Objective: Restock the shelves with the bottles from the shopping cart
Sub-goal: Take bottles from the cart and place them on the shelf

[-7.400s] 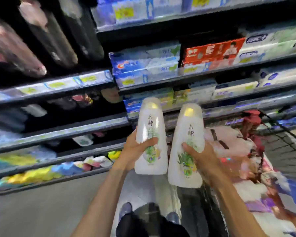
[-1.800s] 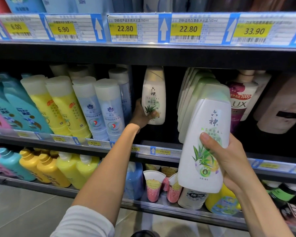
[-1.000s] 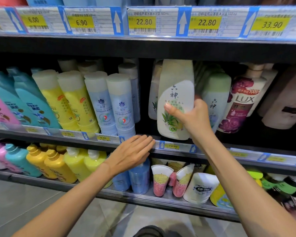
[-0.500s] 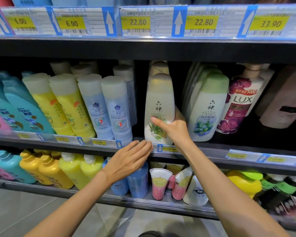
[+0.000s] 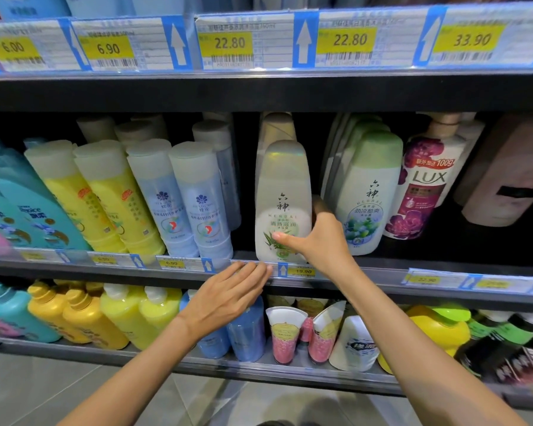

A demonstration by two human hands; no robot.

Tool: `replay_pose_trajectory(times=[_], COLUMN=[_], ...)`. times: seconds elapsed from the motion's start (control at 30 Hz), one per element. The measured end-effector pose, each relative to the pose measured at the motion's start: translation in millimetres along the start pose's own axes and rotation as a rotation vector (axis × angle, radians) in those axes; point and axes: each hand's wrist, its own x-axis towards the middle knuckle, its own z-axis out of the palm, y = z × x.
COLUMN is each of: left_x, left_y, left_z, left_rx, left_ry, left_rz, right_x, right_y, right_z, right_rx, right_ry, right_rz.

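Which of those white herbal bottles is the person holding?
The cream-capped front bottle, gripped low by the right hand. Its green-capped neighbours stand untouched to its right.

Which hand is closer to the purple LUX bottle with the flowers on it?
Right. The right hand grips a white herbal bottle, two bottles left of the purple LUX bottle. The left hand rests on the shelf edge, farther left and lower.

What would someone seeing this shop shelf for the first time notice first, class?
At the centre, the right hand grips a white herbal bottle standing at the front edge of the middle shelf. Just below, the left hand lies flat against that shelf's price rail. Above, yellow price tags line the upper shelf edge.
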Motion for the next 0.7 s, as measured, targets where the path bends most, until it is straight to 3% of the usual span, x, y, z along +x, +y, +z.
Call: replay_pose_trajectory(times=[0.13, 0.33, 0.7], left_x=[-1.6, -3.1, -5.5], left_y=[-0.1, 0.2, 1.0], left_z=[2.5, 4.5, 4.6], left_rx=[0.007, -0.013, -0.003], left_ry=[0.001, 0.005, -0.003], left_rz=[-0.001, -0.011, -0.012], right_x=[4.2, 31.6, 61.7], right_y=[-2.5, -4.7, -6.0], right_z=[0.9, 15.4, 22.1], right_rx=[-0.148, -0.052, -0.239], right_ry=[0.026, -0.008, -0.048], right_rz=[0.041, 0.099, 0.138])
